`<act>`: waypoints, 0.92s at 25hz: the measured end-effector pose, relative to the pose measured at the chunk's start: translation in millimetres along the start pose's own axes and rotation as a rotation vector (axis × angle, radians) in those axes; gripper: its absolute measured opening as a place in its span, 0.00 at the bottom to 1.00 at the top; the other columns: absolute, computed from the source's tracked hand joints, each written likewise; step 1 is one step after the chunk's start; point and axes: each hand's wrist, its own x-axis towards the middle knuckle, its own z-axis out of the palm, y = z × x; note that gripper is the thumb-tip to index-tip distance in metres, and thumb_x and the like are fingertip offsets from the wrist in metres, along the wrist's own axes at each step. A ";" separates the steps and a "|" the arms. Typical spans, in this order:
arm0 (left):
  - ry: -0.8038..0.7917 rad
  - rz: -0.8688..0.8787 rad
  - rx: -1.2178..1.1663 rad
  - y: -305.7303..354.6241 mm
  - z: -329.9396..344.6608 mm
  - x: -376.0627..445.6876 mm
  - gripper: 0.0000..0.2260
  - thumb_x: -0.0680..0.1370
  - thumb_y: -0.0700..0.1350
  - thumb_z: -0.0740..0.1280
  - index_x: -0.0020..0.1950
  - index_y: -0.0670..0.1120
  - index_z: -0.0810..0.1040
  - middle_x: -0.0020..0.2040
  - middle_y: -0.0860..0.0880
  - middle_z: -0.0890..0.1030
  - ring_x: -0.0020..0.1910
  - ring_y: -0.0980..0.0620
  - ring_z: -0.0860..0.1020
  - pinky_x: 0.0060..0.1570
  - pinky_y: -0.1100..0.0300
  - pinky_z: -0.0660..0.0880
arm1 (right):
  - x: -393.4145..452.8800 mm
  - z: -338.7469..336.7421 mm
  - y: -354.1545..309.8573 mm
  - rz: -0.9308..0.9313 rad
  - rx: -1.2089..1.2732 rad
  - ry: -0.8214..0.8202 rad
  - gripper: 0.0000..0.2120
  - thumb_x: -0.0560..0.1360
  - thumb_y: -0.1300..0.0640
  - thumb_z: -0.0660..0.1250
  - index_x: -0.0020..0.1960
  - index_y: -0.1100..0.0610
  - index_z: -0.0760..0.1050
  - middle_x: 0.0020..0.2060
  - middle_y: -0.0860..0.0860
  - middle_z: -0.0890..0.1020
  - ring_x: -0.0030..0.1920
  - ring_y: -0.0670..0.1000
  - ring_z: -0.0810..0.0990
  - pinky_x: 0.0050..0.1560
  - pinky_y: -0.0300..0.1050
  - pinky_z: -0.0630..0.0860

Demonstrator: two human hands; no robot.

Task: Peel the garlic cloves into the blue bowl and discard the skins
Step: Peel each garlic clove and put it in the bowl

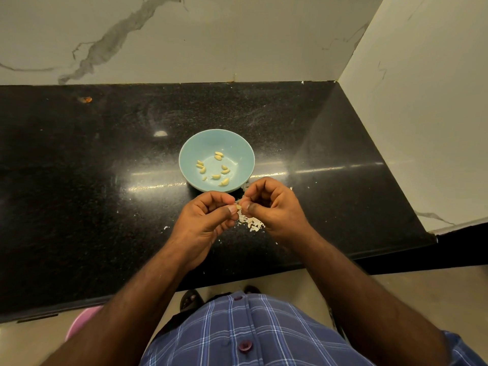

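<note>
The blue bowl (192,143) stands in the middle of the black counter and holds several peeled garlic cloves (216,176). Just in front of the bowl, my left hand (204,219) and my right hand (272,207) meet fingertip to fingertip. Between them they pinch one small garlic clove (238,207), mostly hidden by the thumbs. A thin piece of pale skin sticks out from the clove. Below the hands a small heap of garlic skins (252,223) lies on the counter.
The black stone counter (92,167) ends at a marble wall (211,43) behind and a side wall (422,114) on the right. Small skin flakes are scattered near the bowl. A pink object (81,322) shows on the floor at lower left.
</note>
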 end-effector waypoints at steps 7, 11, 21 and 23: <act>0.047 0.015 -0.023 1.9 2.2 1.1 0.08 0.71 0.38 0.72 0.50 0.43 0.80 0.41 0.46 0.84 0.40 0.52 0.82 0.41 0.62 0.80 | -3.7 0.3 -0.1 -0.066 -0.131 0.029 0.07 0.77 0.65 0.71 0.53 0.56 0.78 0.44 0.52 0.84 0.47 0.53 0.84 0.51 0.58 0.83; 0.055 0.022 0.010 0.0 2.8 1.0 0.06 0.73 0.37 0.72 0.50 0.43 0.81 0.42 0.46 0.84 0.41 0.52 0.82 0.42 0.62 0.80 | -4.5 0.9 -3.5 -0.110 -0.242 0.020 0.12 0.74 0.64 0.74 0.52 0.52 0.77 0.42 0.48 0.83 0.43 0.49 0.83 0.47 0.51 0.83; 0.025 0.059 0.085 -2.6 1.6 -0.9 0.07 0.74 0.36 0.72 0.51 0.43 0.80 0.42 0.47 0.84 0.43 0.52 0.82 0.46 0.57 0.79 | -2.8 -1.6 -1.9 -0.119 -0.328 -0.053 0.12 0.77 0.64 0.68 0.49 0.46 0.74 0.40 0.50 0.80 0.41 0.52 0.79 0.42 0.55 0.80; 0.016 0.060 0.077 -2.1 2.5 -2.0 0.09 0.72 0.38 0.73 0.51 0.43 0.80 0.43 0.47 0.84 0.43 0.52 0.82 0.47 0.56 0.78 | -2.8 -2.1 -0.9 -0.117 -0.326 -0.058 0.12 0.77 0.64 0.68 0.49 0.47 0.74 0.40 0.51 0.80 0.41 0.53 0.79 0.41 0.55 0.80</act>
